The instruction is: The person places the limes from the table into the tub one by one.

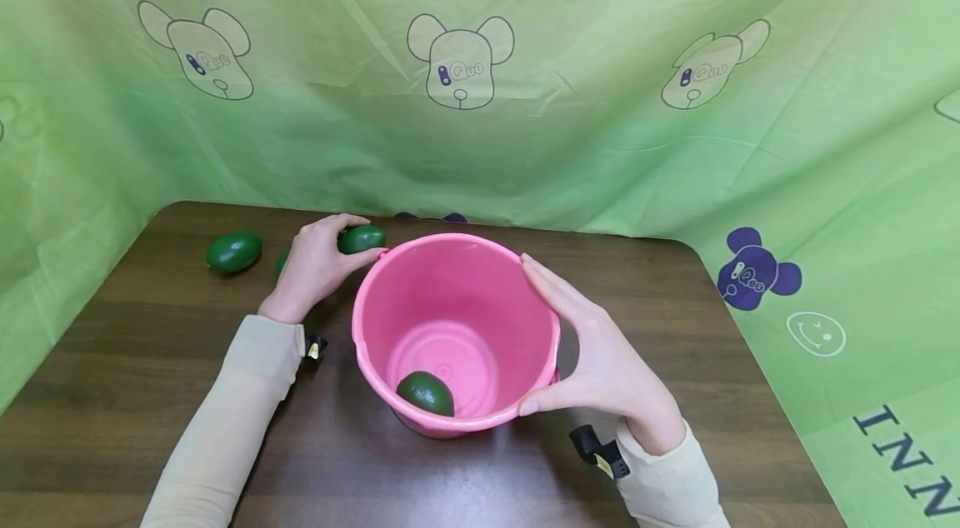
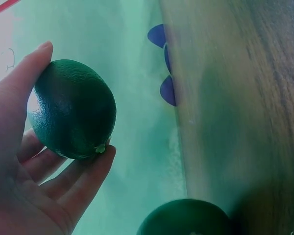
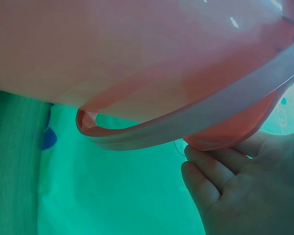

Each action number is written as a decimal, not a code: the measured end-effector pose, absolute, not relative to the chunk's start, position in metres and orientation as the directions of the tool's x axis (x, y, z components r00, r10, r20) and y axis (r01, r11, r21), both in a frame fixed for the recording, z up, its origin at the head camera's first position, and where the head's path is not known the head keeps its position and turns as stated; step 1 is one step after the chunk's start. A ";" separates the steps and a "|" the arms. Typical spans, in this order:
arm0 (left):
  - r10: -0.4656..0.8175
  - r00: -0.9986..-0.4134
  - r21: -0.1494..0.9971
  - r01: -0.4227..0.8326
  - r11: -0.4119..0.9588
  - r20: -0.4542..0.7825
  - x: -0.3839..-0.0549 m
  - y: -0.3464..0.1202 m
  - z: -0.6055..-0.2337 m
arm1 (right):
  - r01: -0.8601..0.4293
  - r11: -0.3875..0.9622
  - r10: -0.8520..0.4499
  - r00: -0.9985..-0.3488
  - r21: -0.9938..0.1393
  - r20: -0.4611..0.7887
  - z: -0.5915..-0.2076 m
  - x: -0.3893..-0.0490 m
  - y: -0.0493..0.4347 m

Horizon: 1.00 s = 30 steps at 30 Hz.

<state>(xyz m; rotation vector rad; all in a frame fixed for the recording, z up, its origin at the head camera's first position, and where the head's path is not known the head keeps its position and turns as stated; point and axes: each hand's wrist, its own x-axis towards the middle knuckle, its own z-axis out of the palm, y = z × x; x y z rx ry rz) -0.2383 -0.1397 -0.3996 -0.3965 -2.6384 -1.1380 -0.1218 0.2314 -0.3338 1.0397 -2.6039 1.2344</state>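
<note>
My left hand (image 1: 315,261) holds a dark green lime (image 2: 73,110) between thumb and fingers, just left of the pink bucket's rim in the head view. The little stem end of that lime shows in the left wrist view. My right hand (image 1: 592,349) grips the right side of the pink bucket (image 1: 453,261), thumb at the near rim and fingers along the far part. One lime (image 1: 426,392) lies inside the bucket, against its near wall. In the right wrist view, fingertips (image 3: 201,161) meet the bucket's lip, below the handle (image 3: 186,120).
Another lime (image 1: 234,251) rests at the back left of the wooden table (image 1: 135,361). One more lime (image 1: 281,263) is mostly hidden behind my left hand. A green cloth (image 1: 570,161) printed with bear heads hangs behind the table and along its sides.
</note>
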 end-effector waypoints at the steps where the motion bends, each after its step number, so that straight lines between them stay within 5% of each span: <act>1: 0.153 -0.933 0.669 0.342 0.660 0.325 -0.238 -0.140 -0.400 | -0.607 0.448 -0.544 -0.768 -0.656 0.338 -0.334 -0.122 0.231; 30: 0.155 -0.928 0.678 0.356 0.644 0.340 -0.238 -0.143 -0.393 | -0.608 0.443 -0.546 -0.766 -0.659 0.340 -0.333 -0.122 0.231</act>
